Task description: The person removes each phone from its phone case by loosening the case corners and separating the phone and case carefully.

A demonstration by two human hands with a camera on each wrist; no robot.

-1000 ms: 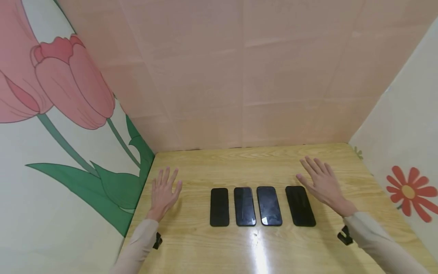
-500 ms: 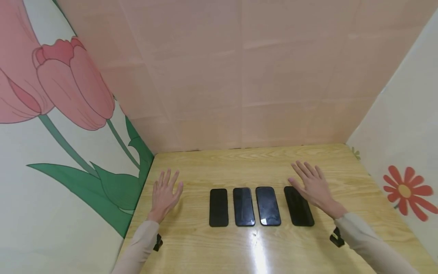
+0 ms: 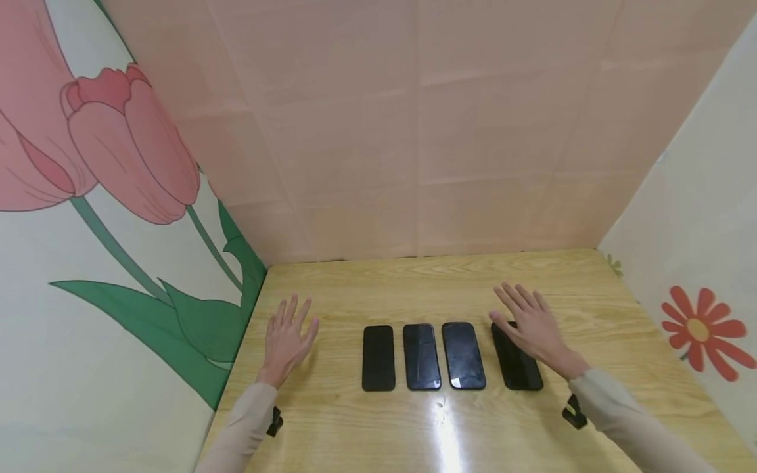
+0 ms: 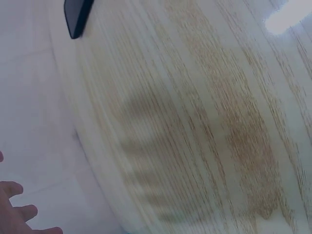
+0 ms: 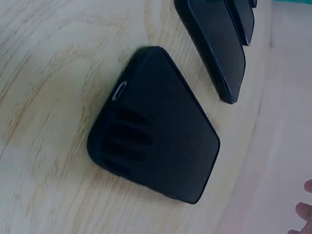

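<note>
Several dark smartphones lie in a row on the wooden table, screens up. The rightmost black smartphone [image 3: 520, 368] is partly covered in the head view by my right hand [image 3: 532, 327], which hovers above it with straight, spread fingers. In the right wrist view that smartphone [image 5: 161, 129] shows its charging port and a faint reflection of fingers. To its left lie a second smartphone [image 3: 464, 356], a third smartphone [image 3: 422, 357] and the leftmost smartphone [image 3: 378, 358]. My left hand [image 3: 286, 341] hangs over the table left of the row, fingers straight, holding nothing; its shadow falls on the wood.
The wooden table [image 3: 343, 427] meets a pink covered wall [image 3: 414, 131] at the back. A tulip-printed panel [image 3: 89, 341] borders the left side, a flower-printed panel [image 3: 698, 230] the right. Each wrist carries a small black camera mount [image 3: 573, 412].
My right hand has moved left, from beside the rightmost smartphone to over it. The left hand has barely shifted. The smartphones keep their places on the table.
</note>
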